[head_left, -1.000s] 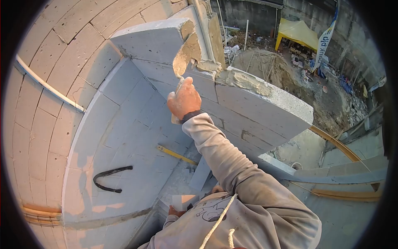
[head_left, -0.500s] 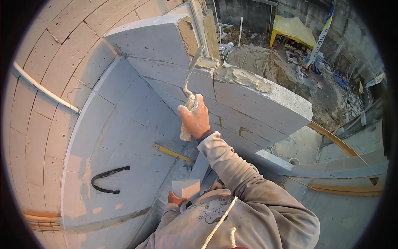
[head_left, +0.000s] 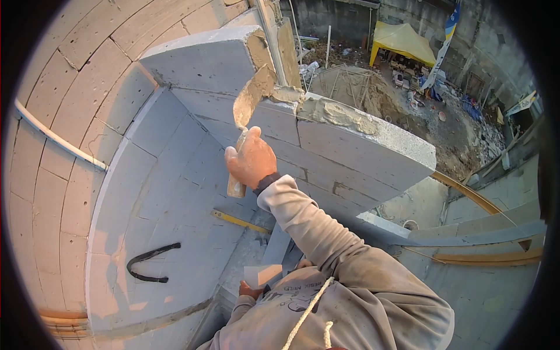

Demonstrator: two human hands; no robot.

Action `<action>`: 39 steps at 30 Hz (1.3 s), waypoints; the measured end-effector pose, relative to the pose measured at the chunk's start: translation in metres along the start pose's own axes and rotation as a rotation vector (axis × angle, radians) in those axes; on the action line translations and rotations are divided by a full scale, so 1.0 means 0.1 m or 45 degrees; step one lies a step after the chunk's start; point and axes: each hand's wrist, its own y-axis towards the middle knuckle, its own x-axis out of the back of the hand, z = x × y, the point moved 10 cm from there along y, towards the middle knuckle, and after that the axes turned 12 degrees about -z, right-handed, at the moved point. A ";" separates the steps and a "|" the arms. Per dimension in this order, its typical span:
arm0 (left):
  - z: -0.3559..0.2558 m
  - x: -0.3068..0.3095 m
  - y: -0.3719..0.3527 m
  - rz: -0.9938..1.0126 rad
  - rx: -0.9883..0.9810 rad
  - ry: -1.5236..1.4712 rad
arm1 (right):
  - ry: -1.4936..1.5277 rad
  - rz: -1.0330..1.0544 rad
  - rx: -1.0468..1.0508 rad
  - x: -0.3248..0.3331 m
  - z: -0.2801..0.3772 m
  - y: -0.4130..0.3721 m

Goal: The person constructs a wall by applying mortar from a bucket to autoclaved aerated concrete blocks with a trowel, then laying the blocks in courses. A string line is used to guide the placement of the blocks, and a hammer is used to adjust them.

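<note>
My right hand (head_left: 252, 160) is closed round the handle of a trowel (head_left: 251, 99). The blade points up, its broad face coated with mortar, and its tip is close to the mortared end face of the upper grey block (head_left: 204, 57). Below and to the right, wet mortar (head_left: 338, 114) lies along the top of the block course (head_left: 361, 146). Low by my body, my left hand (head_left: 249, 290) grips a small pale block (head_left: 262, 274); part of that hand is hidden by the block and my sleeve.
A yellow level (head_left: 240, 221) leans low near the inner wall. A black strap (head_left: 149, 262) hangs at the left wall, and a pale pipe (head_left: 61, 137) runs along the outer wall. Beyond the course, far below, are a yellow canopy (head_left: 402, 42) and a dirt heap (head_left: 361, 87).
My right hand has shifted left and turned the trowel, so its blade shows its broad mortar-covered face instead of its edge. My left hand still holds the small block.
</note>
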 end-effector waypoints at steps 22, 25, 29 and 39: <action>-0.19 0.10 0.21 -0.016 -0.010 -0.023 | 0.234 -0.312 0.263 0.51 0.44 0.52; -0.28 0.05 0.20 0.073 0.011 -0.011 | 0.061 -0.198 0.432 0.51 0.58 0.22; -0.19 -0.08 0.33 0.023 -0.059 0.107 | 0.231 0.020 0.553 0.24 0.27 -0.44; 0.20 -0.48 0.38 0.305 0.191 0.225 | 0.002 0.218 0.096 0.91 -0.78 -0.43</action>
